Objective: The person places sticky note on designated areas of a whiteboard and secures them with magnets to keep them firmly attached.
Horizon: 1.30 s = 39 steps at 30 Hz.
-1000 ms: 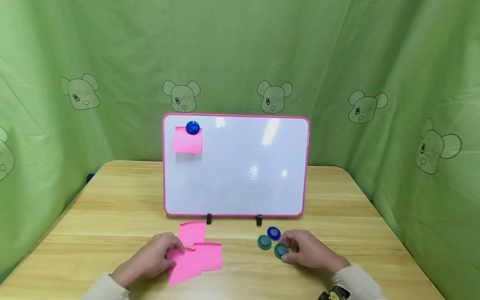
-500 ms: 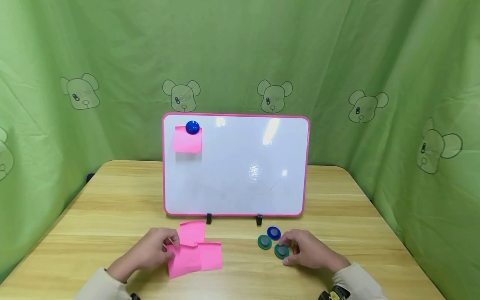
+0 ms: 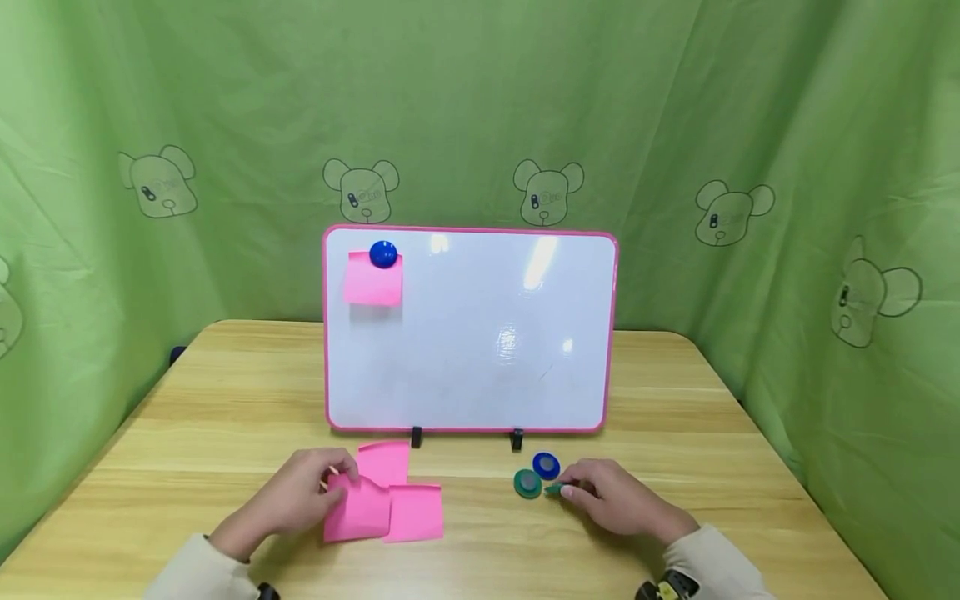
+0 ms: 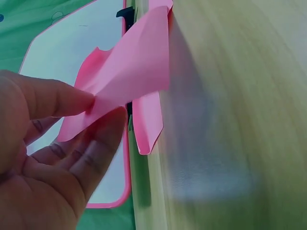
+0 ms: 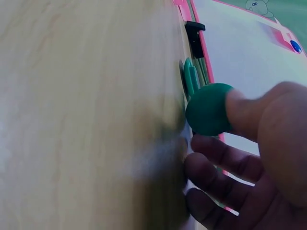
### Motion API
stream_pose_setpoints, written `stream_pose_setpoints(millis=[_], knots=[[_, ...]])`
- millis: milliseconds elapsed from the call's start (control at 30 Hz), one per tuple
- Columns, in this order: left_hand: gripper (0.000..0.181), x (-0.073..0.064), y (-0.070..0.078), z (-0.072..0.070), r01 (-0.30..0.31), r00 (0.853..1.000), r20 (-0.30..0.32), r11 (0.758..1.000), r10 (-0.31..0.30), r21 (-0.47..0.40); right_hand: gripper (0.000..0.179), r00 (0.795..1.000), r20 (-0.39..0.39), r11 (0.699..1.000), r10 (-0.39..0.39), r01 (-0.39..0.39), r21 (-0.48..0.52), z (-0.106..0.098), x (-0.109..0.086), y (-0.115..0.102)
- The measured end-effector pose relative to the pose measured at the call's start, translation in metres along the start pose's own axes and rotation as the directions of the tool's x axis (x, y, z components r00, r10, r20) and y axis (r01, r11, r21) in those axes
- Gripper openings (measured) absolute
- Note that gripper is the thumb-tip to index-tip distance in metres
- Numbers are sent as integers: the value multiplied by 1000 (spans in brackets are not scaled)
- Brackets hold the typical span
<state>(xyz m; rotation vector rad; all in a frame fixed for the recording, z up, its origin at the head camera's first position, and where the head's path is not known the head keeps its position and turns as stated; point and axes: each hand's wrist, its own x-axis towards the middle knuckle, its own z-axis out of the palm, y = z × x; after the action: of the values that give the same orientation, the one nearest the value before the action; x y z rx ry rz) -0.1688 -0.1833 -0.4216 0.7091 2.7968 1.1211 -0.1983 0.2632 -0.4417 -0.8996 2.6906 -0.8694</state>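
My left hand pinches a pink sticky note by its left edge between thumb and fingers, raised off the table in the left wrist view. Two more pink notes lie by it: one behind, one to the right. With thumb and fingertips my right hand holds a round green magnet, tilted on edge in the head view. Just left of that hand, another green magnet and a blue magnet lie on the table, grey discs facing up.
A pink-framed whiteboard stands upright on black feet behind the hands. At its upper left, a blue magnet holds a pink note. The wooden table is surrounded by a green curtain.
The left hand has lifted its note and drawn it slightly left and away from the person. The right hand has picked up the green magnet and tipped it on edge.
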Motion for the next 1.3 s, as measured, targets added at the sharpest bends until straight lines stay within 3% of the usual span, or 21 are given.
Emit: stream_pose_setpoints(millis=[200,300,500,700,833,1000,1300], knots=[[22,1,0,-3,-82,996,-45,996,81,-26,14,997,-77,1000,3,-5,-30,-1,0,-2],[20,3,0,-5,-96,994,-58,995,94,-36,15,995,-96,1000,3,-5,-17,-1,0,-3],[14,6,2,-8,-54,997,-59,998,52,-38,14,992,-125,1000,15,-15,-1,1,1,-2],[32,7,6,-9,6,998,-59,999,-9,-46,12,985,-168,999,37,-41,-23,0,4,0],[34,9,6,-10,14,997,-75,998,-18,-62,12,980,-188,997,66,-72,-25,-3,7,-1],[23,11,6,-10,17,994,-105,997,-25,-80,11,974,-208,996,88,-92,-9,-7,9,-1],[19,20,5,-10,-14,990,-138,999,7,-50,12,960,-261,995,98,-98,12,-13,13,1]])
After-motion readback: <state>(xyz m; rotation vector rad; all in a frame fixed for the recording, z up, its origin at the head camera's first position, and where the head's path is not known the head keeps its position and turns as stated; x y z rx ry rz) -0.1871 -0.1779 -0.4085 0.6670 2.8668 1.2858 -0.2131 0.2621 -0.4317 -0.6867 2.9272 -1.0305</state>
